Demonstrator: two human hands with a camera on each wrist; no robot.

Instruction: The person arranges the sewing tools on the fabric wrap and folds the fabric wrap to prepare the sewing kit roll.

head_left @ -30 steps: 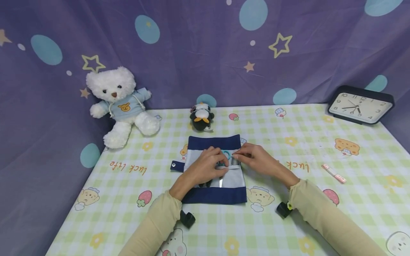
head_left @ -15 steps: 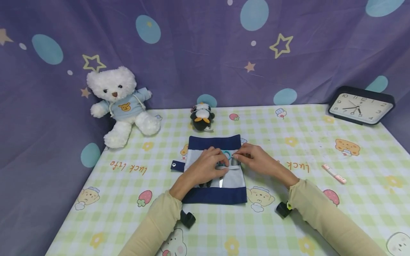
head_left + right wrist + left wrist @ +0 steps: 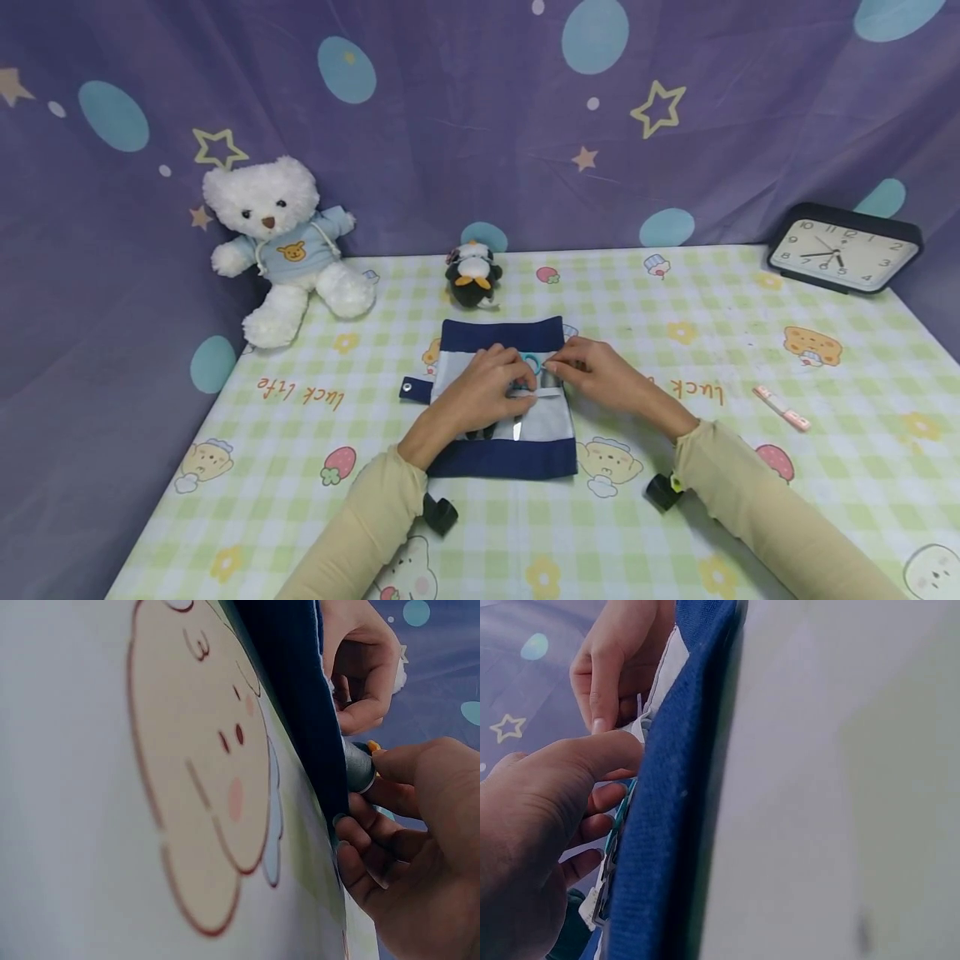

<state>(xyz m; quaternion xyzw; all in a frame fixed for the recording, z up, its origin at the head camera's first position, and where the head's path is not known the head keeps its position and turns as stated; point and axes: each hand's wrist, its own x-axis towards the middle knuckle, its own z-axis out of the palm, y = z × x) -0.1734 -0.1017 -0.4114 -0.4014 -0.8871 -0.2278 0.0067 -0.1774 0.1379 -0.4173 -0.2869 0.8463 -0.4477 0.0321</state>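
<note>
A navy and pale grey fabric sewing roll [image 3: 558,421] lies unfolded on the table. Teal-handled scissors [image 3: 532,362], a metal blade [image 3: 517,428] and dark items [image 3: 480,432] show on it. My left hand [image 3: 487,386] reaches over its middle, pinching the white elastic band [image 3: 551,392] between thumb and forefinger. At the roll's right side, my right hand [image 3: 600,372] pinches the end of a grey thread spool [image 3: 360,766], beside the band. In the left wrist view, the roll's navy edge [image 3: 656,802] covers much of the work; my left hand [image 3: 547,795] is below the right one.
A snap strap [image 3: 416,389] sticks out left of the roll. Behind it sits a penguin toy [image 3: 473,275], with a white teddy bear [image 3: 288,242] at the back left. A pink-ended small tool [image 3: 782,407] lies to the right; a clock [image 3: 846,247] stands at the back right.
</note>
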